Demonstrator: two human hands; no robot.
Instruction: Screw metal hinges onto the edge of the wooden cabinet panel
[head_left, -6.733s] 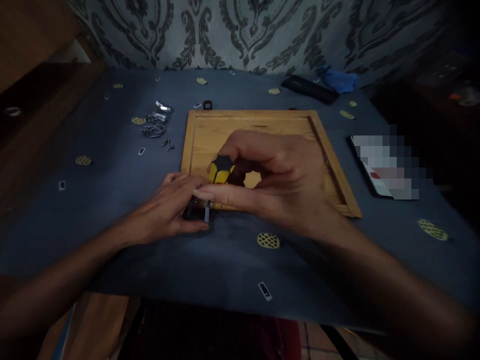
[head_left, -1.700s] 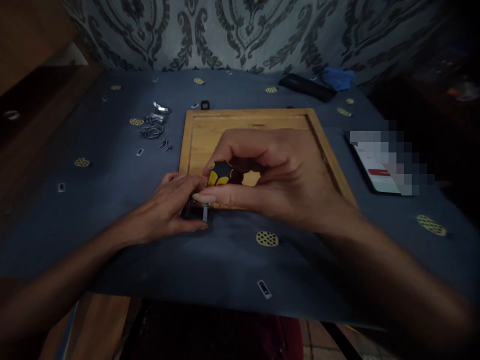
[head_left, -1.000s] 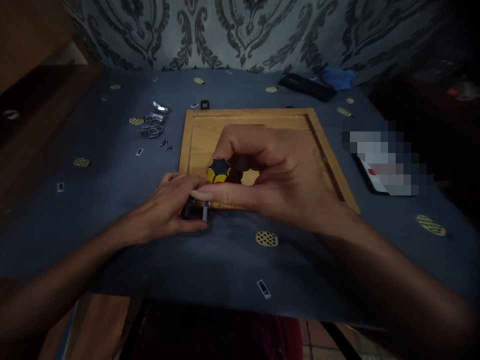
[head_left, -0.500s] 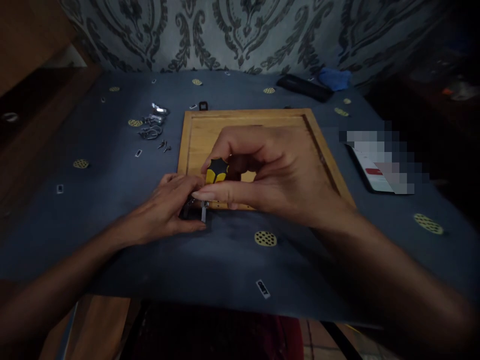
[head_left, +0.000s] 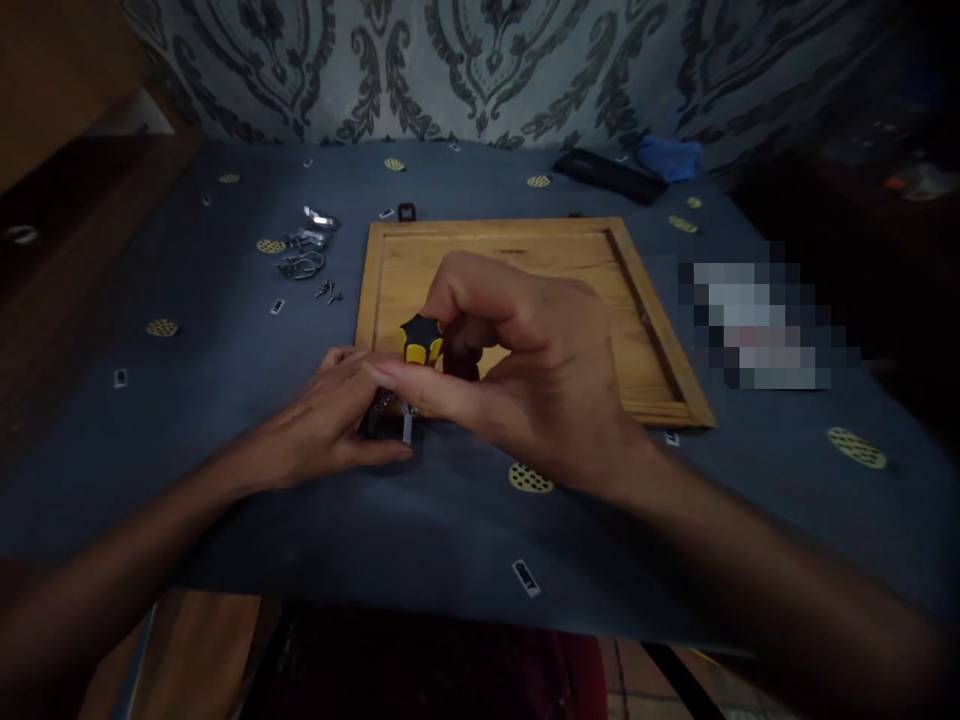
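Note:
My right hand is closed round a screwdriver with a yellow and black handle, held upright over the near left corner of a wooden panel. My left hand lies on the blue cloth beside that corner, its fingers pinched on a small metal fitting under the screwdriver. The screwdriver's shaft and tip are hidden by my fingers.
A heap of metal fittings and a few loose screws lie at the back left. A black flat object and a blue cloth sit at the back right. A phone lies right of the panel. The table's front edge is close.
My right hand has turned on the screwdriver and drawn slightly left, its knuckles rolling over; the handle sits a little further left. My left hand and the fitting stay put.

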